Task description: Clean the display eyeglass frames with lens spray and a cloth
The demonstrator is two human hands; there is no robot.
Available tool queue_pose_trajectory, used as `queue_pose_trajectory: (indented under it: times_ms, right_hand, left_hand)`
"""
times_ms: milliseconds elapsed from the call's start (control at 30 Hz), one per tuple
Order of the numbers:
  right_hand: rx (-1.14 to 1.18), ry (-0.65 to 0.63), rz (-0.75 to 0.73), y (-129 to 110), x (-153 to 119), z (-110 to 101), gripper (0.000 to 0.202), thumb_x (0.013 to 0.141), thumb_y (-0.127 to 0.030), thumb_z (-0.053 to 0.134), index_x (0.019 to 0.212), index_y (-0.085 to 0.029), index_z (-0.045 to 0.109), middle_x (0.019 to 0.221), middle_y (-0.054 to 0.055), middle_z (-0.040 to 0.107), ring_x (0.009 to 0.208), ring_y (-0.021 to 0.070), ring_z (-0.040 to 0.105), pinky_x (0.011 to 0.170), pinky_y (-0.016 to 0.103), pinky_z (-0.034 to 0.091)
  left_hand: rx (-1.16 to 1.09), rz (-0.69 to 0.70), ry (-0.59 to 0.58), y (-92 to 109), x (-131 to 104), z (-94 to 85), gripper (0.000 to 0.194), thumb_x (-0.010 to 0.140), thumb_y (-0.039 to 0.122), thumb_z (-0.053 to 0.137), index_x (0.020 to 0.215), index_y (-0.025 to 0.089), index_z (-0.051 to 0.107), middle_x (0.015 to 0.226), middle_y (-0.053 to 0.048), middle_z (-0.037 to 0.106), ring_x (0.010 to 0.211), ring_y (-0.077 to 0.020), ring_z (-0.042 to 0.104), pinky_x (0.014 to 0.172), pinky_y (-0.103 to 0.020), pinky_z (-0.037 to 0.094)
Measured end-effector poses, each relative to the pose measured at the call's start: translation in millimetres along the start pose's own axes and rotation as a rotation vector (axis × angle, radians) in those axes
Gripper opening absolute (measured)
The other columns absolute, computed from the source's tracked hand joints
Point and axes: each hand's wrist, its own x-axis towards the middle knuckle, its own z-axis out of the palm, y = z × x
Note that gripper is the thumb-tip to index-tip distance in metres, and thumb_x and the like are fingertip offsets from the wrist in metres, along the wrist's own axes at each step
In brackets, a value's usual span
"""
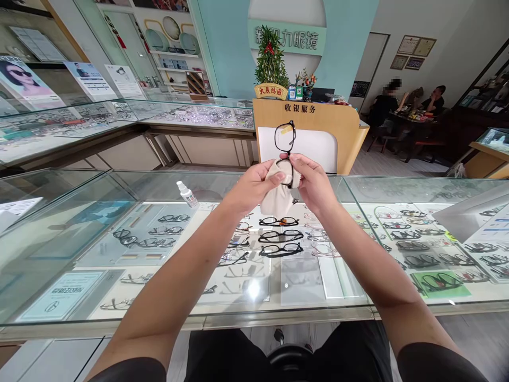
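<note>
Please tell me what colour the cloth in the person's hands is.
The cloth is pale beige, as the head view shows best.

Left hand [253,183], one; right hand [315,180], one; held eyeglasses [285,139], one pair; cloth [275,197], one; white bottle [188,195], one; framed wall certificates [409,44], four; wooden desk [347,127], one.

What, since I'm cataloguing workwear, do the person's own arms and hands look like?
Short dark sleeves show at the picture's lower edge, leaving the forearms bare. The left hand and right hand are ungloved; no watch or bracelet shows.
</note>
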Motion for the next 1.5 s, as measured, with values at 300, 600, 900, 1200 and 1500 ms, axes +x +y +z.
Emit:
queue_pose_trajectory:
  times_ms: [300, 600, 900, 1200, 1500]
  right_hand:
    - [0.131, 0.002, -0.011, 7, -11, 20, 0.037, 0.073, -0.056, 0.098, 0.088, -0.026, 0.081, 0.095, -0.003, 0.072, 0.059, 0.0061, 0.042, 0.052, 0.023, 0.047]
    - [0.105, 0.016, -0.003, -4, -11, 16, 0.029, 0.078, -0.048, 0.090, 0.091, -0.022, 0.082, 0.081, -0.003, 0.068, 0.054, 0.0064, 0.036, 0.044, 0.023, 0.036]
    - [0.066, -0.014, -0.021, -1, -11, 14, 0.027, 0.081, -0.050, 0.091, 0.090, -0.026, 0.082, 0.096, -0.002, 0.077, 0.057, 0.0076, 0.049, 0.053, 0.026, 0.049]
    - [0.026, 0.044, -0.057, -5, -15, 19, 0.028, 0.080, -0.050, 0.092, 0.088, -0.025, 0.084, 0.078, -0.002, 0.070, 0.064, 0.0110, 0.054, 0.056, 0.027, 0.045]
    - [-0.043, 0.034, -0.134, -32, -9, 4, 0.028, 0.083, -0.052, 0.083, 0.080, -0.026, 0.076, 0.107, 0.004, 0.077, 0.084, 0.0166, 0.057, 0.071, 0.031, 0.047]
  left_hand:
    - [0.015, 0.132, 0.216, -14, -1, 18.5, 0.051, 0.089, 0.067, 0.088, 0.095, 0.021, 0.066, 0.073, 0.001, 0.069, 0.060, -0.0111, 0.061, 0.055, -0.023, 0.050]
    - [-0.019, 0.058, 0.151, -3, -4, 16.1, 0.059, 0.089, 0.077, 0.081, 0.097, 0.021, 0.066, 0.076, -0.002, 0.072, 0.071, -0.0197, 0.073, 0.065, -0.031, 0.059]
    - [0.003, 0.085, 0.139, -3, -3, 18.3, 0.057, 0.082, 0.066, 0.095, 0.100, 0.021, 0.066, 0.078, 0.000, 0.071, 0.065, -0.0135, 0.064, 0.060, -0.026, 0.051]
    - [0.168, 0.156, 0.309, 2, -10, 29.9, 0.062, 0.093, 0.082, 0.073, 0.082, 0.022, 0.065, 0.070, -0.001, 0.061, 0.064, -0.0158, 0.057, 0.058, -0.030, 0.047]
    - [0.482, 0.084, 0.504, 44, -64, -17.0, 0.065, 0.092, 0.085, 0.071, 0.083, 0.021, 0.074, 0.075, -0.004, 0.069, 0.067, -0.0181, 0.055, 0.061, -0.032, 0.039]
